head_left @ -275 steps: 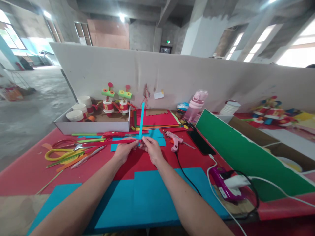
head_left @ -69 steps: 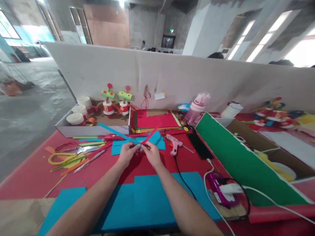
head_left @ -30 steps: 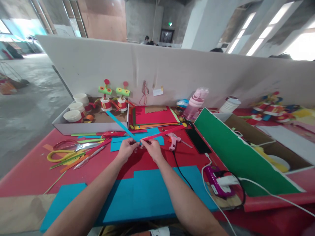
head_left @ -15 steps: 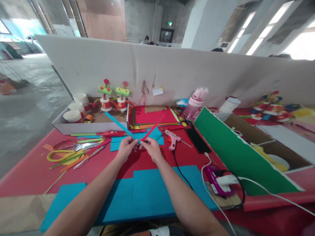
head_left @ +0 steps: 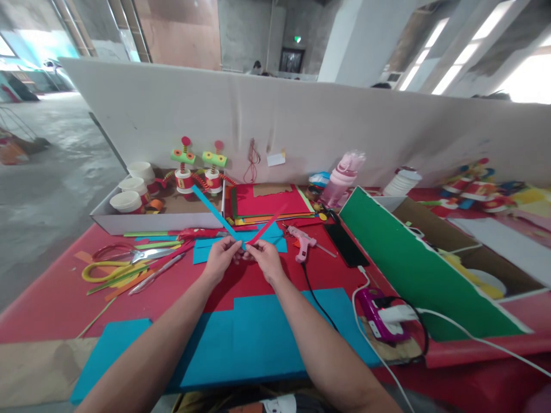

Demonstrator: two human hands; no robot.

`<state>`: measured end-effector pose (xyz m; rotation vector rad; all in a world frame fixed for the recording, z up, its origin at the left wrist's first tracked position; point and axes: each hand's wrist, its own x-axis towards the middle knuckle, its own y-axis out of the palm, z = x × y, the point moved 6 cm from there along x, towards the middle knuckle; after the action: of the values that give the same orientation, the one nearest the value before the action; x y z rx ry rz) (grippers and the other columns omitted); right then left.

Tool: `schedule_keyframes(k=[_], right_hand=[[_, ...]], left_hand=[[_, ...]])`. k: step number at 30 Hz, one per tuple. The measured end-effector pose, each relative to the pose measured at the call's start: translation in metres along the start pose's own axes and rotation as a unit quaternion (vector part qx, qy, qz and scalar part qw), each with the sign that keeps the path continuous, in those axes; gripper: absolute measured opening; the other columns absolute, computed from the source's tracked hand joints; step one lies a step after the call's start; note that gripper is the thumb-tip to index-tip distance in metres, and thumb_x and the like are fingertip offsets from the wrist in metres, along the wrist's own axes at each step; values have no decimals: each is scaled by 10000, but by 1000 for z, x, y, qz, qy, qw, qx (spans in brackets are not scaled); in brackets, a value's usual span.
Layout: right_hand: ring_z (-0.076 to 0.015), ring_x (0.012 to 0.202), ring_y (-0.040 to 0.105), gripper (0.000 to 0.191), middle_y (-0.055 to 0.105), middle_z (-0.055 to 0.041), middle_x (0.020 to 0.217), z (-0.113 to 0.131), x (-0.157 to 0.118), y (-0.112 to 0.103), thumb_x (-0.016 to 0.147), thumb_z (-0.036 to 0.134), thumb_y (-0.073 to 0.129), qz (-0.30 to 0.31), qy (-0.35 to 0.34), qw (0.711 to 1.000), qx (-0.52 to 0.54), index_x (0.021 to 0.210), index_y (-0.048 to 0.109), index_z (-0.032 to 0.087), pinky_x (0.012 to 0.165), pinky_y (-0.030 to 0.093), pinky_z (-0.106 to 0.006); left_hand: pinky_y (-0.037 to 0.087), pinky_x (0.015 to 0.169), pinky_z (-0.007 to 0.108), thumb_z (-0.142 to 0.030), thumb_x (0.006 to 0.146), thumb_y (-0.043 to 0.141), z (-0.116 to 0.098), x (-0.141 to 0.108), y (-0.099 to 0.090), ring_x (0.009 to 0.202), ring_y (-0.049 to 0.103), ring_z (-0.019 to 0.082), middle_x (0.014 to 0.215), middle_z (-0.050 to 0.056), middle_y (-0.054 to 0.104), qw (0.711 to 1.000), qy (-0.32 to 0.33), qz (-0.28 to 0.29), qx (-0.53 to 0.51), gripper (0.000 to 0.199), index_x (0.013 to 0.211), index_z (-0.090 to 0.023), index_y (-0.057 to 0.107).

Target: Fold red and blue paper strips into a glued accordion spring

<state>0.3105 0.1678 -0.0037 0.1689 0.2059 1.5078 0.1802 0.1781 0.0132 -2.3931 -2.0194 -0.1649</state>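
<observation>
The blue strip [head_left: 214,210], slanted away leftward, and the red strip [head_left: 266,226], rightward, are pinched at their near ends by fingers of left hand [head_left: 222,257] and right hand [head_left: 265,258].

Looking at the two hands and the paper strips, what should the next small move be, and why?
Probably fold the long red paper strip across the long blue paper strip where they meet. They spread in a V, both with long loose ends, while the left hand and right hand pinch close around the meeting point, whose layers the fingers mostly hide.
</observation>
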Motion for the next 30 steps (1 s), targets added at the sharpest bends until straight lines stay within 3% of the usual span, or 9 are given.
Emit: schedule_keyframes(k=[4, 14, 19, 25, 30], right_hand=[[-161, 577, 629, 282, 654, 1, 589, 1, 0, -1, 634, 431, 735, -14, -21, 1000, 9, 686, 603, 187, 616, 537, -289], [-143, 571, 609, 271, 646, 1, 592, -1, 0, 0, 633, 407, 735, 3, -4, 1000, -2, 662, 595, 177, 626, 518, -280], [-148, 607, 616, 281, 652, 6, 619, 0, 1, -2, 626, 426, 739, -3, -4, 1000, 24, 682, 616, 179, 668, 524, -290], [-155, 634, 622, 255, 650, 5, 649, -3, 4, 0, 615, 405, 740, 32, 12, 996, 88, 715, 645, 190, 730, 543, -341], [-135, 598, 600, 271, 640, 9, 623, -9, 5, -1, 608, 404, 749, 6, 20, 997, 79, 713, 659, 172, 698, 538, -317]], left_hand=[[389, 449, 212, -436, 712, 695, -2, -2, 5, 450, 491, 93, 532, -17, 563, 1000, -13, 24, 12, 315, 661, -162, 547], [325, 421, 209, -404, 718, 682, -2, -1, 1, 405, 436, 81, 471, -33, 517, 999, 0, 3, 40, 312, 604, -172, 508], [325, 425, 210, -389, 700, 694, -5, -2, 1, 403, 437, 80, 465, -33, 518, 1000, -9, 2, 27, 308, 594, -172, 502], [331, 412, 209, -375, 673, 712, -2, -1, 0, 397, 436, 76, 469, -33, 521, 999, -42, -4, -7, 288, 603, -168, 525], [333, 406, 210, -379, 665, 718, -1, -2, 1, 393, 438, 77, 468, -30, 524, 999, -49, 5, -16, 289, 605, -165, 534]])
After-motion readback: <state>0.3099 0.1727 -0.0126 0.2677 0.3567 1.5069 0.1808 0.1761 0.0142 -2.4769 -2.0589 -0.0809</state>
